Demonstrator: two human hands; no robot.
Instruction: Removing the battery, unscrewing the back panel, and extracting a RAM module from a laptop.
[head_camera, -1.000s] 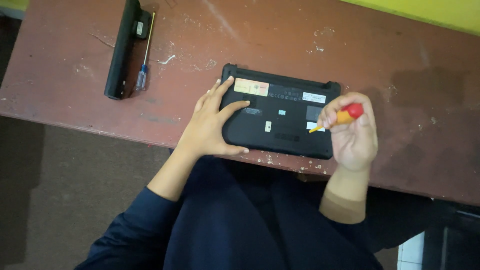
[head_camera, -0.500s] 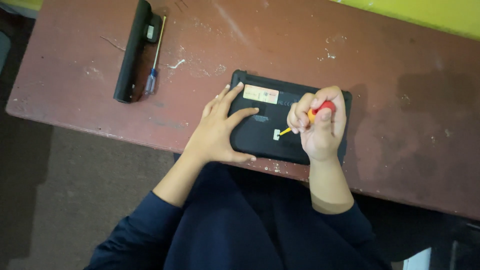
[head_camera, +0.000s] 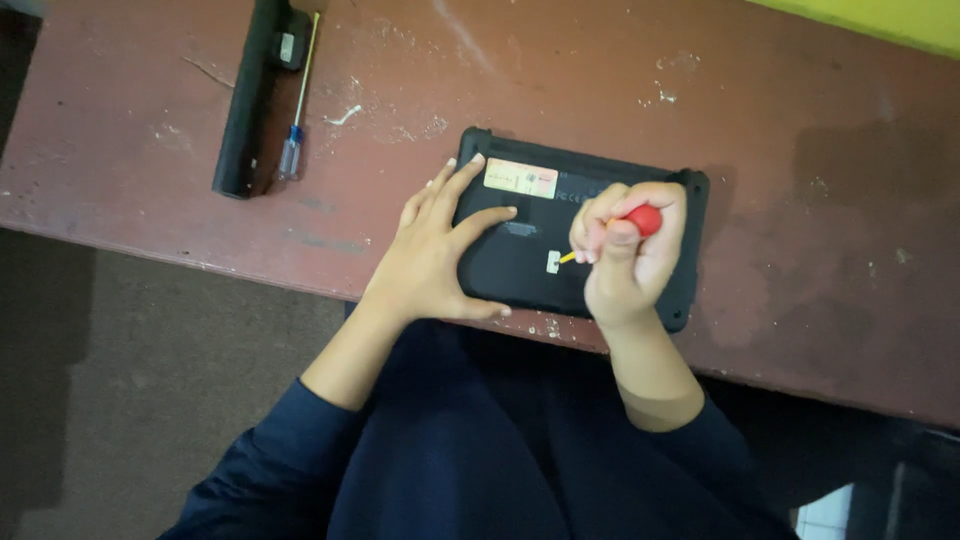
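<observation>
The right hand (head_camera: 628, 250), clenched on a red-handled screwdriver (head_camera: 640, 222), has shifted leftward over the upturned laptop (head_camera: 530, 270); left hand (head_camera: 440, 255) presses flat, fingers spread.

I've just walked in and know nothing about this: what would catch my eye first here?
Probably the right hand gripping a red-handled screwdriver, its tip down on a black laptop lying bottom-up at the near edge of a worn reddish table. The left hand lies flat on the laptop. Far left lie a long black battery and a blue-handled screwdriver.

The person wears a dark blue top with long sleeves (head_camera: 300, 440) pushed up, so both hands and wrists are bare.
</observation>
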